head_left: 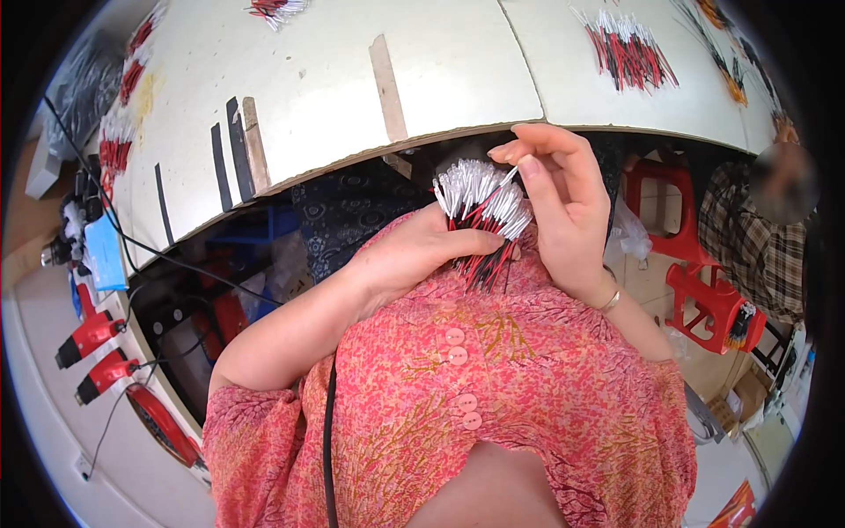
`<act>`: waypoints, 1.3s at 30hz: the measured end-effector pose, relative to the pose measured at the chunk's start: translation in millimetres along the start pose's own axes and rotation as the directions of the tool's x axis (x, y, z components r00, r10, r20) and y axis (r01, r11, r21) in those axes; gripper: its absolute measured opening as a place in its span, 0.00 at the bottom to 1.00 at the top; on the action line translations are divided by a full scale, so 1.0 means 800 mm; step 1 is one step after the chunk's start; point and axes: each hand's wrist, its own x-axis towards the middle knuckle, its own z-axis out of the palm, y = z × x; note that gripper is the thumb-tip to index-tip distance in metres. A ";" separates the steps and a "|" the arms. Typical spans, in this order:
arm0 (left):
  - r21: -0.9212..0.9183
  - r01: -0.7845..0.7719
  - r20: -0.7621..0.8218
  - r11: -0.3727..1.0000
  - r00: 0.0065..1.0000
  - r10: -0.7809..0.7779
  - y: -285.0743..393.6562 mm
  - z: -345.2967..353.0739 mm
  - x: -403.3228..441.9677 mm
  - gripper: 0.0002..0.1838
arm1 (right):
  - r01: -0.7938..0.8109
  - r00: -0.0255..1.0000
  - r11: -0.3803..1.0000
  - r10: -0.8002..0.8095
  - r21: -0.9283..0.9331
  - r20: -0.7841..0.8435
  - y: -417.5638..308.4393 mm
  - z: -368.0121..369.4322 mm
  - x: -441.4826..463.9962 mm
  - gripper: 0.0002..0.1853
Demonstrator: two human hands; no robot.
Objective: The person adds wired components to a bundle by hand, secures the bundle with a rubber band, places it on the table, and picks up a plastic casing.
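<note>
My left hand (421, 245) is wrapped round a thick bundle of short red and black wires (480, 195), held in front of my chest below the table edge. Their white tips fan out upward, and the red and black ends stick out below my thumb. At the bundle's upper right, my right hand (570, 207) pinches the white tip of one wire between thumb and forefinger. The other fingers of that hand are bent and raised. Whether this wire is fully apart from the bundle, I cannot tell.
A pale table (458, 70) spans the front, with another wire pile (629, 55) at right and more at far left. Red heat guns (92, 339) hang at left beside a black cable. Red stools (673, 211) and a person in a plaid garment (757, 238) are at right.
</note>
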 end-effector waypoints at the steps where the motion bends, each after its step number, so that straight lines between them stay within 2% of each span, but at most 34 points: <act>1: 0.012 0.011 -0.002 1.000 1.000 -0.011 -0.001 -0.001 0.001 0.18 | 0.009 1.000 1.000 -0.009 0.005 -0.018 -0.003 0.000 0.001 0.13; 5: -0.005 0.025 0.031 1.000 0.999 -0.025 -0.005 -0.004 0.002 0.15 | 0.055 0.996 0.998 -0.054 0.015 -0.071 -0.023 -0.009 0.012 0.13; 8: -0.011 -0.024 0.024 1.000 0.999 0.025 -0.009 -0.003 0.003 0.13 | 0.081 0.985 0.997 -0.082 -0.016 -0.149 -0.056 -0.037 0.040 0.14; 10: 0.002 -0.009 0.037 1.000 0.999 0.009 -0.010 -0.005 0.003 0.14 | 0.040 0.972 0.974 -0.089 -0.222 -0.216 -0.092 -0.055 0.072 0.16; 12: 0.015 -0.005 0.048 1.000 0.999 0.004 -0.004 -0.001 0.001 0.14 | -0.025 0.991 0.938 -0.023 -0.344 -0.132 -0.116 -0.085 0.106 0.17; 14: 0.011 0.020 0.043 1.000 0.999 -0.021 0.001 0.003 -0.003 0.14 | -0.046 0.998 0.871 0.056 -0.489 0.006 -0.128 -0.112 0.145 0.19; 15: 0.017 0.011 0.044 1.000 0.999 -0.012 0.004 0.005 -0.004 0.15 | -0.044 0.995 0.786 0.091 -0.617 0.046 -0.126 -0.126 0.160 0.19; 16: 0.019 0.009 0.043 1.000 0.999 -0.010 0.003 0.005 -0.004 0.15 | -0.041 0.995 0.786 0.089 -0.616 0.047 -0.120 -0.136 0.175 0.19; 18: 0.000 -0.003 0.040 1.000 0.999 0.003 -0.002 0.003 -0.005 0.15 | 0.037 0.985 0.573 0.117 -0.819 0.127 -0.102 -0.146 0.194 0.18; 19: 0.001 -0.003 0.037 1.000 0.999 0.003 -0.001 0.004 -0.007 0.15 | 0.039 0.985 0.576 0.117 -0.817 0.129 -0.096 -0.146 0.195 0.18; 21: -0.007 0.000 0.035 1.000 0.999 0.001 0.002 0.005 -0.009 0.15 | 0.074 0.995 0.406 0.025 -0.911 0.092 -0.083 -0.141 0.199 0.17; 23: -0.043 0.007 0.050 0.999 0.999 -0.005 -0.002 0.002 -0.008 0.14 | 0.103 0.993 0.444 -0.099 -0.890 0.066 -0.070 -0.154 0.198 0.16; 24: -0.062 0.013 0.065 0.998 0.998 -0.009 -0.001 0.002 -0.009 0.13 | -0.033 0.995 0.509 -0.062 -0.860 -0.075 -0.087 -0.134 0.182 0.16; 26: -0.059 0.005 0.076 0.998 0.997 -0.001 -0.005 -0.001 -0.009 0.14 | 0.040 0.987 0.508 -0.156 -0.861 -0.047 -0.086 -0.147 0.167 0.15; 27: -0.054 -0.002 0.073 0.999 0.997 0.006 -0.004 -0.001 -0.009 0.15 | -0.034 0.990 0.670 -0.079 -0.741 -0.117 -0.094 -0.129 0.147 0.13; 29: -0.115 -0.053 0.027 0.992 0.998 0.057 -0.008 0.002 -0.007 0.14 | 0.054 0.998 0.790 -0.054 -0.610 0.019 -0.093 -0.101 0.094 0.12; 30: -0.102 -0.037 0.031 0.994 0.999 0.040 -0.008 0.002 -0.008 0.14 | -0.095 0.995 0.805 0.086 -0.585 -0.044 -0.103 -0.067 0.062 0.11; 31: -0.085 -0.025 0.039 0.996 0.999 0.029 -0.007 0.002 -0.007 0.14 | -0.135 0.990 0.855 0.138 -0.501 -0.032 -0.091 -0.053 0.039 0.11; 32: -0.070 -0.028 0.037 0.997 0.999 0.031 -0.002 0.004 -0.009 0.14 | -0.070 0.994 0.869 0.105 -0.490 0.044 -0.074 -0.045 0.019 0.12; 35: -0.061 -0.003 0.016 0.998 1.000 0.004 -0.003 0.004 -0.008 0.18 | -0.155 0.970 0.917 0.211 -0.368 0.118 -0.034 -0.028 -0.007 0.21; 36: -0.061 0.003 0.015 0.998 1.000 -0.002 -0.003 0.004 -0.009 0.18 | -0.160 0.970 0.918 0.215 -0.364 0.116 -0.030 -0.025 -0.006 0.21; 38: -0.004 -0.004 0.009 1.000 1.000 0.004 0.000 0.006 -0.011 0.19 | -0.112 0.952 0.908 0.215 -0.404 0.220 -0.024 -0.016 -0.002 0.26; 39: -0.004 -0.002 0.010 1.000 1.000 0.002 -0.001 0.006 -0.012 0.19 | -0.109 0.953 0.927 0.200 -0.359 0.226 -0.019 -0.009 -0.002 0.29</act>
